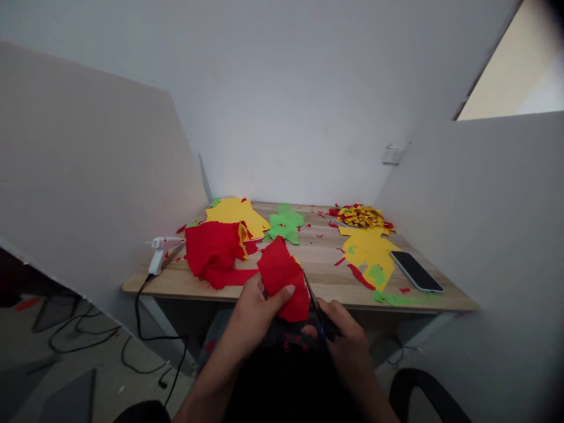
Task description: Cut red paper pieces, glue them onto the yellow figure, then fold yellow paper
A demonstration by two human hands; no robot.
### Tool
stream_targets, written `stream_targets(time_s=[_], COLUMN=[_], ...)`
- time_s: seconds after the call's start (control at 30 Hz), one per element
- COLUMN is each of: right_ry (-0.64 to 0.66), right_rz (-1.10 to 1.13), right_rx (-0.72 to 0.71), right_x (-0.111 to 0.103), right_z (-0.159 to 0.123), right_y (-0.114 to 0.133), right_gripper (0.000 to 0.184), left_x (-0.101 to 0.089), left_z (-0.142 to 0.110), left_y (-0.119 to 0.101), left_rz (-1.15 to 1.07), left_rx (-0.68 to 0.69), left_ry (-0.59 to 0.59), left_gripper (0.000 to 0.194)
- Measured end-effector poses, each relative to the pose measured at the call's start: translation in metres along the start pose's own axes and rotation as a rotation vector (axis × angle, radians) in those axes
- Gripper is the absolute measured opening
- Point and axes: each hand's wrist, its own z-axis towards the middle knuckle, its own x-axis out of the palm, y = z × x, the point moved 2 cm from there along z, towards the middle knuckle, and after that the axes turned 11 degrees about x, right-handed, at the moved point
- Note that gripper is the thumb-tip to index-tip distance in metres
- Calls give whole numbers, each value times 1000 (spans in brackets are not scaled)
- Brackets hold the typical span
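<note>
My left hand pinches a ragged red felt-like piece between thumb and fingers, just off the table's front edge. In my right hand is a pair of dark scissors, its blades pointing up along the right edge of that piece. Part of the handles is hidden by the fingers. A larger crumpled red sheet lies on the table to the left of the piece. Small red scraps rest on my lap below the hands.
Yellow sheets and a green piece lie behind. To the right are yellow cut-outs, a pile of yellow and red folded pieces and a phone. A corded glue gun stands at the left table edge; partitions flank both sides.
</note>
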Motion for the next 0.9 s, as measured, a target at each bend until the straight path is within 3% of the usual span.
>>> stream_targets(time_s=[0.1,0.3,0.47,0.77,0.9], right_ry=[97,283,244,113,95], right_rz=[39,34,33,34,33], right_rx=[99,127,73,-30,16], right_x=[-5,-6,-3,2,3], right_z=[2,-1,-3,-2,-3], right_y=[6,15,14,-1,-5], right_gripper=[43,48,47,39,34], left_x=[-2,-4,-3,-1,-1], left_z=[1,-1,-3,-7,-6], left_y=[1,3,1,5,3], left_rz=[-21,52,186,65,56], left_rx=[-6,16,35,-14,-32], left_ry=[-7,6,11,18,36], left_gripper=[30,29,25,27,29])
